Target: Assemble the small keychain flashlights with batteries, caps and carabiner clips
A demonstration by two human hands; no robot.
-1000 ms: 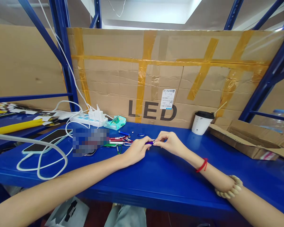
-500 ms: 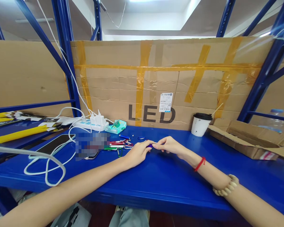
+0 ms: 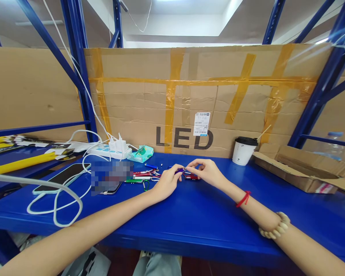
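The left grip [image 3: 167,184] is clenched, thumb and fingers closed around a slim purple piece [image 3: 179,170]. The right grip [image 3: 206,171] pinches at the small metallic-looking end of the same piece; the fingers hide the exact contact. The purple piece is held midway along the worktop [image 3: 201,218], nearer its back edge than its front edge.

Handling (judged): light, stiff and slender; the smooth body may roll or slip, and the small end is easily dropped. Hold the body by its middle with one grip; take the end between the tips of finger and thumb.

A short red piece [image 3: 191,176] lies just below the right grip's fingertips; contact cannot be determined. To the left of the left grip lie slim red pieces [image 3: 143,173], a green piece [image 3: 134,181] and a green carabiner [image 3: 145,186].

Toward the worktop's back edge are a blue piece [image 3: 151,166] and a teal packet [image 3: 143,154]. A phone [image 3: 60,179] lies toward the left end. A lidded cup [image 3: 243,153] stands upright near the back edge, right of centre, with a cardboard tray [image 3: 296,177] toward the back right corner.
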